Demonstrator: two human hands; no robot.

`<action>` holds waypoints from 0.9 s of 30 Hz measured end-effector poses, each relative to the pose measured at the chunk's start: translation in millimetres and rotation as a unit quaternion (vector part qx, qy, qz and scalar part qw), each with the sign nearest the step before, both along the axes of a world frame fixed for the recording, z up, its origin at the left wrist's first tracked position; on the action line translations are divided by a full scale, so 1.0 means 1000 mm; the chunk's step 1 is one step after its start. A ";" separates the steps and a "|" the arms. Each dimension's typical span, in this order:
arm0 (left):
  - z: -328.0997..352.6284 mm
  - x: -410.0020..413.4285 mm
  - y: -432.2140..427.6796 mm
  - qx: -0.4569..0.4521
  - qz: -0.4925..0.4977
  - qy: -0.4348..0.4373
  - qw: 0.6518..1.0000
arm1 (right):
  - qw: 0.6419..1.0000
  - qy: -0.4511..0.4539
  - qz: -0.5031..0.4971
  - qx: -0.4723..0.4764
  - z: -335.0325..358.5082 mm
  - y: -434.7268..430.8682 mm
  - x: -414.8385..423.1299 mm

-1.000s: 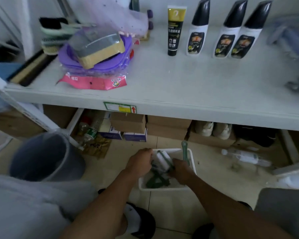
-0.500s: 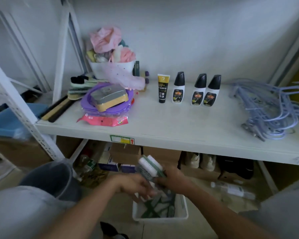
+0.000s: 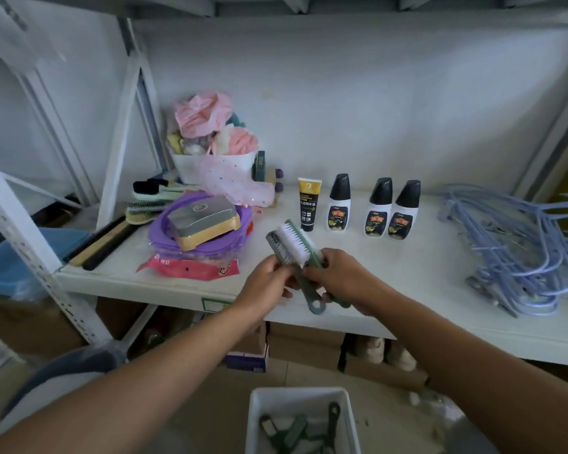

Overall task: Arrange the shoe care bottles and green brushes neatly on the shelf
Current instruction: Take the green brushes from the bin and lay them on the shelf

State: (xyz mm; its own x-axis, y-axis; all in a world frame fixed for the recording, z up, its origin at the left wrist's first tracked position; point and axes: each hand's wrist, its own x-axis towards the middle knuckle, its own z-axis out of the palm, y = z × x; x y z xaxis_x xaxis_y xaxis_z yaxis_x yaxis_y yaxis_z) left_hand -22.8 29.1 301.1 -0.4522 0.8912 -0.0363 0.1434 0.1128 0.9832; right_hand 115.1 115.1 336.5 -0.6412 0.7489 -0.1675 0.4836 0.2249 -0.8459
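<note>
Two green brushes (image 3: 294,245) with white bristles are held together above the front of the white shelf (image 3: 391,290). My left hand (image 3: 269,280) grips them from the left, and my right hand (image 3: 341,276) grips them from the right, handles pointing down. Three white shoe care bottles (image 3: 376,209) with black caps stand in a row at the back of the shelf, beside a yellow and black tube (image 3: 308,204). On the floor below, a white bin (image 3: 269,417) holds more green brushes (image 3: 295,432).
A purple basin stack (image 3: 164,234) with a yellow and grey box, a pink packet (image 3: 191,268), other brushes (image 3: 148,199) and a white basket of pink cloths (image 3: 210,142) fill the shelf's left. Blue hangers (image 3: 518,250) lie at the right. Cardboard boxes (image 3: 305,348) sit underneath.
Both hands lifted the green brushes out of the floor bin and raised them to shelf level. The view tilted up from the floor to the shelf.
</note>
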 end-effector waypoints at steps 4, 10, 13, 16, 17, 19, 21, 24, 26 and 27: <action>0.001 -0.031 0.039 -0.128 0.007 0.099 0.987 | 0.999 -0.040 -0.033 0.018 -0.009 0.036 -0.012; -0.010 -0.060 0.065 -0.199 0.028 0.315 0.927 | 0.988 -0.102 -0.056 0.100 -0.031 0.057 -0.021; -0.013 -0.062 0.075 -0.187 0.051 0.336 0.922 | 0.983 -0.103 -0.037 0.145 -0.036 0.058 -0.028; -0.012 -0.059 0.079 -0.169 0.066 0.371 0.911 | 0.972 -0.107 -0.029 0.205 -0.039 0.055 -0.026; -0.012 -0.057 0.077 -0.153 0.073 0.383 0.908 | 0.966 -0.116 -0.029 0.231 -0.040 0.054 -0.024; -0.013 -0.050 0.067 -0.108 0.091 0.424 0.895 | 0.945 -0.135 -0.027 0.296 -0.041 0.046 -0.017; -0.017 -0.036 0.052 -0.048 0.101 0.473 0.874 | 0.922 -0.131 -0.023 0.363 -0.043 0.035 -0.011; -0.020 -0.015 0.026 0.046 0.068 0.473 0.877 | 0.904 -0.110 0.015 0.414 -0.048 0.015 -0.001; -0.027 -0.004 0.008 0.083 0.035 0.470 0.878 | 0.907 -0.093 0.038 0.409 -0.053 0.002 0.006; -0.032 0.002 -0.004 0.093 0.021 0.472 0.876 | 0.905 -0.090 0.044 0.413 -0.057 -0.007 0.010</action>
State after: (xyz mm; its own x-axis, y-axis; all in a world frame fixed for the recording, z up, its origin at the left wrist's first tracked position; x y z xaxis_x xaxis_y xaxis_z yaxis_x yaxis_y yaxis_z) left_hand -20.6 24.6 269.4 -0.2354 0.8233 0.5164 0.9023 -0.0122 0.4309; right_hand 124.9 108.2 279.7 -0.7220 0.6140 0.3188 0.5466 0.7887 -0.2814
